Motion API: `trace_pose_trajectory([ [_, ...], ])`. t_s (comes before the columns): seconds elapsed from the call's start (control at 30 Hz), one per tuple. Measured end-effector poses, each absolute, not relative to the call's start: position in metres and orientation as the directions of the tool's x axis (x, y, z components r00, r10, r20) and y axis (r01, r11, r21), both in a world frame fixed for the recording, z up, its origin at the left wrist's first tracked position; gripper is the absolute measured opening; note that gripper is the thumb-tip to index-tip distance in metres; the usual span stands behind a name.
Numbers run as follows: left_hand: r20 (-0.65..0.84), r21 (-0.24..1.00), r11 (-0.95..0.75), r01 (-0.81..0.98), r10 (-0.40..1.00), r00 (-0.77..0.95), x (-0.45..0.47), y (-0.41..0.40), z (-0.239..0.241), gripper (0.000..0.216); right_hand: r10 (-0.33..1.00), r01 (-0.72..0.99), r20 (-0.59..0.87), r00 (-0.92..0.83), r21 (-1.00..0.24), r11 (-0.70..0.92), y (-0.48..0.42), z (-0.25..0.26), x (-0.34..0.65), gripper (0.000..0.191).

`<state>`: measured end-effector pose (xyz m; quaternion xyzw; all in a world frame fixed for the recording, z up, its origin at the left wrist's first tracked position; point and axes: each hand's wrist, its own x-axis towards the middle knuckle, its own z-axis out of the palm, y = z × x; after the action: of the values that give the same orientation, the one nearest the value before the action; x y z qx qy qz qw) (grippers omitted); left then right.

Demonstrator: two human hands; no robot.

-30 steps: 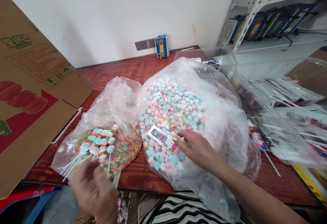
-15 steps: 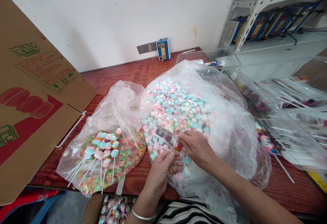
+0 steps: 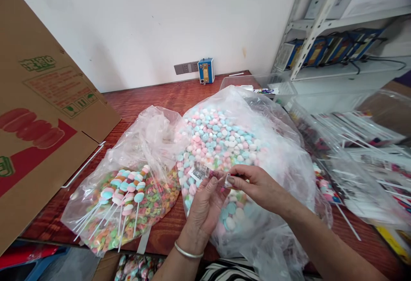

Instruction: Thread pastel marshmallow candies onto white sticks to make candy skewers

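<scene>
The one camera is riding on the person's head, looking forward and down across the tabletop (image 3: 154, 97) toward the white wall (image 3: 144, 24) behind it. It is sitting close in, the left hand (image 3: 205, 206) and right hand (image 3: 257, 184) showing large at the bottom edge and metal shelving (image 3: 316, 26) slanting along the right.

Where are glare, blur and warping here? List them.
Head view: soft, even light; sheen on the large clear plastic bag of pastel candies; the small printed clear packet pinched by left hand and right hand is slightly smeared; clear wrapped packs at right are stretched, blurred.
</scene>
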<state>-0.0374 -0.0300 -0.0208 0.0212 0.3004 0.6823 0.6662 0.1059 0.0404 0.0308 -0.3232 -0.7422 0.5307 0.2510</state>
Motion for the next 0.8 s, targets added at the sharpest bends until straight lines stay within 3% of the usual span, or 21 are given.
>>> trace_pose_trajectory([
  [0.1,-0.442,0.444,-0.012,-0.896,0.867,-0.23,-0.03,-0.025,-0.018,0.022,0.844,0.043,-0.026,-0.536,-0.999,-0.004,0.035,0.016,0.102,0.019],
  [0.2,-0.428,0.497,-0.017,-0.868,0.865,-0.262,-0.023,-0.025,-0.014,0.024,0.907,-0.035,-0.051,-0.417,-0.997,-0.072,0.026,0.004,0.098,0.019],
  [0.37,-0.421,0.676,0.078,-0.733,0.857,-0.296,-0.024,-0.025,-0.012,0.033,0.906,0.223,0.112,-0.409,-0.95,0.218,0.019,0.007,0.104,0.017],
  [0.5,-0.37,0.761,0.008,-0.649,0.827,-0.423,-0.022,-0.022,-0.016,0.035,0.905,0.376,0.181,-0.385,-0.865,0.333,0.021,0.01,0.107,0.031],
  [0.63,-0.377,0.744,-0.034,-0.668,0.803,-0.461,-0.016,-0.02,-0.021,0.04,0.914,0.41,0.175,-0.366,-0.851,0.327,0.021,0.005,0.103,0.043],
  [0.8,-0.396,0.628,0.036,-0.777,0.875,-0.279,-0.02,-0.019,-0.026,0.037,0.865,0.369,0.25,-0.435,-0.827,0.424,0.02,0.004,0.1,0.049],
])
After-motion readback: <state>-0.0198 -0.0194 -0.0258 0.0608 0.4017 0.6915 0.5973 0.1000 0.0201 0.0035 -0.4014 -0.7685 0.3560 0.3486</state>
